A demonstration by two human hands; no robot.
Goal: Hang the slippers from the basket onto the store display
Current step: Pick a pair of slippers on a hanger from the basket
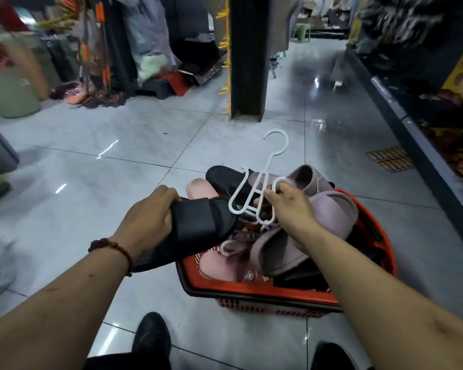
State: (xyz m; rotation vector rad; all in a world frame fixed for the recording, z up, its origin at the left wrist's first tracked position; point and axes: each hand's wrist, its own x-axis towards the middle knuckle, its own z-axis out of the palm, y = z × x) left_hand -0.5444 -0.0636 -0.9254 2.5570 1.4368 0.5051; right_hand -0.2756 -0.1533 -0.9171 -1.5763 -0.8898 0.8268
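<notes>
- Gripping a black slipper (198, 225), the left hand (150, 212) had its fingers curled over the far edge and its thumb on the near side, holding the slipper just left of the basket (265, 296) and partly over its left rim.
- The right hand (289, 206) pinched a white hanger (256, 193) by its right loop, thumb and fingers clamped together on the plastic; the hook pointed up and away towards the far side.
- The hanger's lower left end was just beside the toe of the held slipper; I cannot tell whether they touched.
- The red basket stood on the grey tiled floor (118, 145), near the person's feet and under the right hand.
- Inside it lay mauve slippers (332, 212) on the right, pink slippers (201, 188) on the left and a second black one (225, 176) at the far edge, piled loosely.
- A red bracelet (112, 245) circled the left wrist.
- A dark pillar (247, 57) stood far behind the basket, with yellow hooks (225, 62) running down its left side.
- Blurred shelves of goods lined the right side of the aisle.
</notes>
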